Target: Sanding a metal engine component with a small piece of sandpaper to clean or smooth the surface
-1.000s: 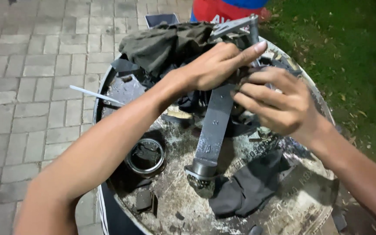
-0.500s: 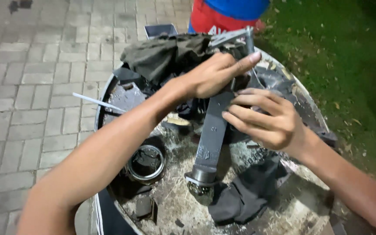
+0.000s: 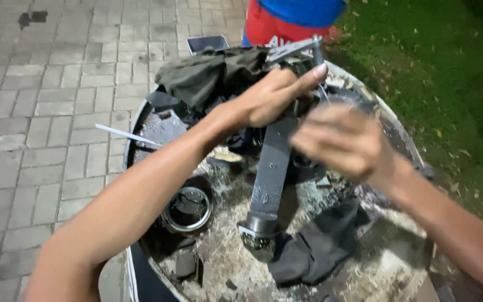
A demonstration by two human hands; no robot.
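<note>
A crumpled olive-green cloth (image 3: 202,75) is heaped at the far rim of the round drum top (image 3: 398,140), left of the hands. A dark rag (image 3: 320,246) lies on the near side, below them. A metal ring (image 3: 188,210) sits in a round opening, well to their near left. A thin pale rod (image 3: 127,135) juts over the left rim. Grey paving bricks (image 3: 46,112) spread to the left, grass (image 3: 448,67) to the right. A person in red and blue clothing (image 3: 286,19) stands beyond the drum.

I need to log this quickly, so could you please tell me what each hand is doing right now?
Left hand: laid on the top of the grey bar, grip unclear.
Right hand: blurred, over the bar, cannot tell.
</note>
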